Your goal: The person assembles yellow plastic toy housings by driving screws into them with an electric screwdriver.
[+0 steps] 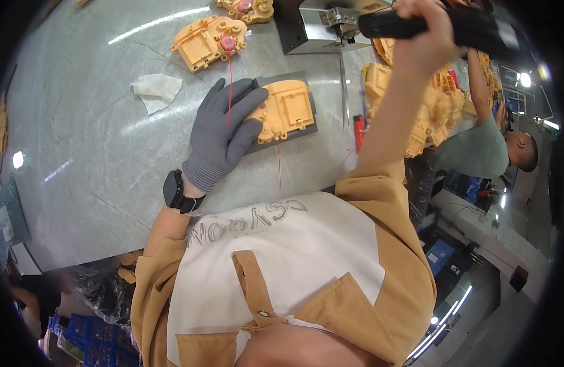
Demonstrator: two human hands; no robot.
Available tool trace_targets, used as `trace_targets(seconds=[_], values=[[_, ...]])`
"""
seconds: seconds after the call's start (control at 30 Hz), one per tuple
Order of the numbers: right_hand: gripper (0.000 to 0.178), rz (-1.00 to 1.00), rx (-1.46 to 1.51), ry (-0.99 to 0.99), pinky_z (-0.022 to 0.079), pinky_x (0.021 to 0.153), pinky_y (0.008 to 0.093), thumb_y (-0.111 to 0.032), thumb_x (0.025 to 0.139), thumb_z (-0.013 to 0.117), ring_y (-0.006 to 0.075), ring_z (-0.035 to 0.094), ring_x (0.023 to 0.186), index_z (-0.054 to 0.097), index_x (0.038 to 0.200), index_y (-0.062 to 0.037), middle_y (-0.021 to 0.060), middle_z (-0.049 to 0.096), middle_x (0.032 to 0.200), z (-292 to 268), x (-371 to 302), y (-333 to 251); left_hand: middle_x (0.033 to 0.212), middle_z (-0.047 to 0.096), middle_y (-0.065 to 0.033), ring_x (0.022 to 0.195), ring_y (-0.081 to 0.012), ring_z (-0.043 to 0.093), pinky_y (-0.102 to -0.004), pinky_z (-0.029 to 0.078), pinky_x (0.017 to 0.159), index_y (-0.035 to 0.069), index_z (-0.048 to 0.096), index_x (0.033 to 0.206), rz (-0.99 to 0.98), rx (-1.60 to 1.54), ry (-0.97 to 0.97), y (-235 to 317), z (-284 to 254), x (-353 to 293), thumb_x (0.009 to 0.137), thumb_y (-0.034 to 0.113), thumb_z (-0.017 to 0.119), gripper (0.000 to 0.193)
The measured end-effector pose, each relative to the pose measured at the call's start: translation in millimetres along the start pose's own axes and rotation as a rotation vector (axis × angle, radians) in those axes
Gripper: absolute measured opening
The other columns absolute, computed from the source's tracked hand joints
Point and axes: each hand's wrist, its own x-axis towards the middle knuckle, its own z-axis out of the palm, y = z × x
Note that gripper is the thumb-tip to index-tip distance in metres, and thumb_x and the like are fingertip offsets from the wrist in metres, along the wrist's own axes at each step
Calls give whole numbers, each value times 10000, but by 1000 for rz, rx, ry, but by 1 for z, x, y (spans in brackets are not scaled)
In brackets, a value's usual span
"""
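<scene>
My left hand (224, 125), in a grey knitted glove, holds the left end of a yellow-orange plastic housing (291, 107). Its fingers lie over the housing and the thumb presses at the near side. Under the housing is a dark flat pad (313, 126). A thin red wire runs across the glove, and another short red wire (279, 168) trails from the housing's near edge. Raised at the far right, my bare right hand (430, 30) is wrapped round a thick black cylindrical handle (389, 25); what tool it belongs to is unclear.
Two similar housings, one with a red round part (228, 42), lie at the far side. A crumpled white cloth (158, 92) is left of my glove. A metal-and-black machine (312, 27) stands beyond the pad. Yellow parts (425, 113) pile up at right, near a co-worker (477, 150).
</scene>
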Motion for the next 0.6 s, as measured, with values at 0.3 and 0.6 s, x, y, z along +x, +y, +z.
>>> trace_targets(seconds=[0.3,0.6], values=[[426,147,162,-392,430,553,347,38,724,498,177,468,500,346,1119,-12,69,475,616,-34,-61,-33,1183,473,-136,1060,-319,478,-468,329,985,147,495,1206,-12,72,-77,3,-3,0,545,328,775,740],[470,181,166,-632,435,499,311,93,705,555,161,470,481,313,1083,-43,78,499,594,-10,-123,-48,1166,475,-110,1039,-294,487,-411,384,912,172,495,1200,78,122,-5,-1,1,-2,518,269,798,752]])
